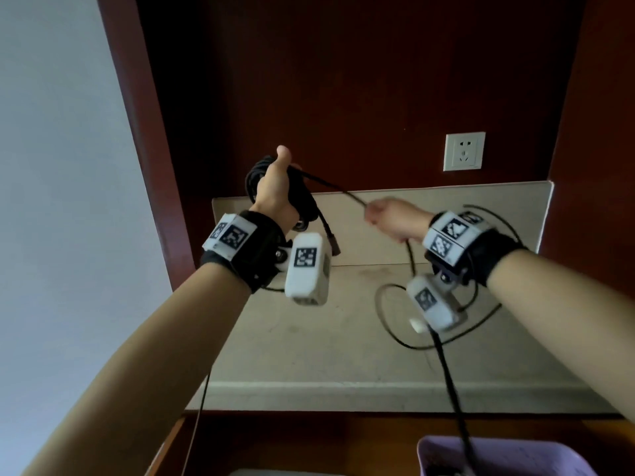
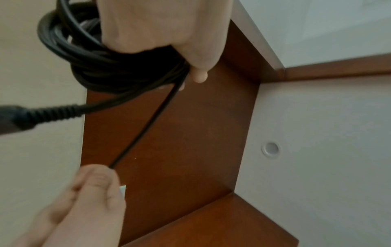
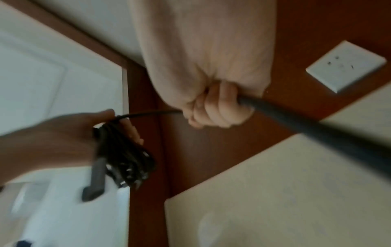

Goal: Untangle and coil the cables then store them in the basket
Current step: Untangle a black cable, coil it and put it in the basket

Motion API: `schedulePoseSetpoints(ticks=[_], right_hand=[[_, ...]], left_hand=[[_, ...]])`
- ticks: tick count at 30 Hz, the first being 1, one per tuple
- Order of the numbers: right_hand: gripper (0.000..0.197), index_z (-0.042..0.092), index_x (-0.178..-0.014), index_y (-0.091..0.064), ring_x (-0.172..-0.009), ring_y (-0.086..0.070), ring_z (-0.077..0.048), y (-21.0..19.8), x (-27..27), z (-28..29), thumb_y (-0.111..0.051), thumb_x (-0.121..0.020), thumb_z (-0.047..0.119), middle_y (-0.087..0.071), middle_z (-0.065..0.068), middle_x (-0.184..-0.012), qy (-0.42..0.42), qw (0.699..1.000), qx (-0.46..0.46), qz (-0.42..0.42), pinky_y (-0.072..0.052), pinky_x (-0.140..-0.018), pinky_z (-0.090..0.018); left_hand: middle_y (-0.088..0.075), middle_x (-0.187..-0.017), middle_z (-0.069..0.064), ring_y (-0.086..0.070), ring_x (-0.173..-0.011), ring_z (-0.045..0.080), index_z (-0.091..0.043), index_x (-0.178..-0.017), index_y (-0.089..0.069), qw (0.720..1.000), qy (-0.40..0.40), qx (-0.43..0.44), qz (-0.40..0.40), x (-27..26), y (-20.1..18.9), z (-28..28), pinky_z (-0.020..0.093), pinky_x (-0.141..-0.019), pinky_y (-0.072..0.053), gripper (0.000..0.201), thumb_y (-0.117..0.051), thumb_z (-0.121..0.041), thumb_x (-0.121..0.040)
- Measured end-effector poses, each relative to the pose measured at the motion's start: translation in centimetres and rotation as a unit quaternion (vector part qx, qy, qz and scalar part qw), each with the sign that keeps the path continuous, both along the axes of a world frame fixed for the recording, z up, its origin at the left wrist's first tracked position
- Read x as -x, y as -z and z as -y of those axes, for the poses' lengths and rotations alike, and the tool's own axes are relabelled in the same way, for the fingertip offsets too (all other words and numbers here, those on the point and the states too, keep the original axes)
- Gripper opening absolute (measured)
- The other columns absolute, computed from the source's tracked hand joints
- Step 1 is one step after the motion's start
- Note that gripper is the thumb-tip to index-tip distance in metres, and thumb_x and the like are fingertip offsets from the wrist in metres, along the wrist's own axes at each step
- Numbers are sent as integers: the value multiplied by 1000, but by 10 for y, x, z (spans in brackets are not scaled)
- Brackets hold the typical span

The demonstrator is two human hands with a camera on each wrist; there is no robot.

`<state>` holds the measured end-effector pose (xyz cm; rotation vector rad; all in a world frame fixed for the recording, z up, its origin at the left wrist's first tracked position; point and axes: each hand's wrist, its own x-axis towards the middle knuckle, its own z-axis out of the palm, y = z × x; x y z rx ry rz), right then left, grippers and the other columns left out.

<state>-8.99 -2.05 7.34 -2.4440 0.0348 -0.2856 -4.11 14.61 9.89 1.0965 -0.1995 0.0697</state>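
Readable text: none is found in any view.
Wrist bands (image 1: 229, 236): black-and-white square marker patterns are carried; no letters or numbers.
Wrist cameras (image 1: 307, 266): the same kind of marker is shown.
Wall socket (image 1: 464, 151): no legible marking.

The left hand (image 1: 275, 190) is raised at the left with the coil (image 1: 302, 197) of cable wound round it; a plug end (image 1: 335, 247) hangs just below. A strand runs right from the coil to the right hand (image 1: 395, 219). Below lies the desk (image 1: 309, 338), loose cable loops (image 1: 388, 317) on its right part. The wall socket (image 1: 464, 151) is far right; the basket (image 1: 498, 455) near right
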Motion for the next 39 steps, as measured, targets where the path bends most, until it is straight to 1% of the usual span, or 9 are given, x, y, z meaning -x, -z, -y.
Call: schedulePoseSetpoints(ticks=[4, 8, 12, 15, 20, 29, 32, 36, 39], right_hand=[[29, 16, -80, -53, -53, -37, -14, -33, -24, 11, -36, -100, 27, -42, 4, -59, -36, 994, -36, 99, -28, -43, -21], [27, 12, -80, -49, -46, -30, -6, -26, -11, 6, -35, -101, 22, -35, 6, -55, -196, 958, -193, -83, -31, -42, -16], [26, 12, -84, -48, -48, -36, -7, -2, 7, 11, -29, -101, 17, -37, 4, -59, -267, 909, -215, -239, -41, -49, -19], [30, 13, -78, -44, -47, -32, -5, 6, -6, 12, -26, -102, 15, -33, 3, -64, -179, 942, -236, -158, -35, -44, -16], [36, 17, -72, -41, -49, -26, -11, -27, -42, 15, -22, -103, 11, -31, 0, -62, -29, 973, -208, 99, -23, -46, -24], [32, 18, -80, -45, -64, -50, -13, -50, -31, -20, -25, -104, 13, -48, 0, -73, -179, 950, -253, 28, -43, -62, -19], [26, 18, -84, -50, -95, -61, -31, -45, -23, -30, -32, -103, 16, -63, 1, -82, -163, 960, -223, 40, -46, -73, -22], [29, 17, -79, -51, -66, -54, -9, -39, -20, -28, -35, -102, 17, -69, -2, -91, -153, 933, -319, 71, -46, -66, -20], [29, 15, -78, -51, -66, -58, -9, -36, -14, -25, -35, -102, 15, -69, -3, -83, -191, 904, -377, 68, -49, -68, -24]], left_hand=[[-57, -84, 6, -59, -85, 21, -10, -84, -54, 996, 53, 65, 3, -5, -26, 1, 36, -83, -48, 46, -45, -54, -94], [-54, -86, -2, -58, -91, 17, -16, -98, -54, 977, 44, 207, 27, -9, -47, -19, 39, -98, -41, 31, -39, -43, -100], [-52, -87, -4, -60, -80, 12, -12, -93, -52, 966, -54, 253, 1, -37, -42, -50, 35, -72, -45, 26, -45, -36, -99], [-51, -70, -5, -57, -63, 9, -14, -76, -49, 966, -41, 254, -15, -39, -37, -56, 28, -61, -44, 34, -45, -39, -98], [-43, -48, -8, -43, -41, 4, -18, -63, -40, 983, 74, 165, 43, -26, -37, -46, 19, -50, -37, 45, -41, -47, -98], [-63, -57, -3, -47, -38, 6, -12, -74, -57, 957, 34, -278, 69, 19, 8, -18, 17, -40, -36, 17, -63, -17, -90], [-69, -81, 3, -51, -45, 5, -10, -82, -62, 961, 79, -263, 14, 37, 34, -3, 19, -46, -41, 10, -65, -17, -88], [-54, -55, -3, -46, -34, 3, 0, -105, -65, 977, 97, -188, -9, 45, 40, 13, 14, -38, -37, 22, -65, -11, -87], [-50, -58, -3, -44, -41, 4, -6, -95, -66, 988, 78, -133, 1, 41, 34, 18, 16, -40, -36, 10, -63, -13, -88]])
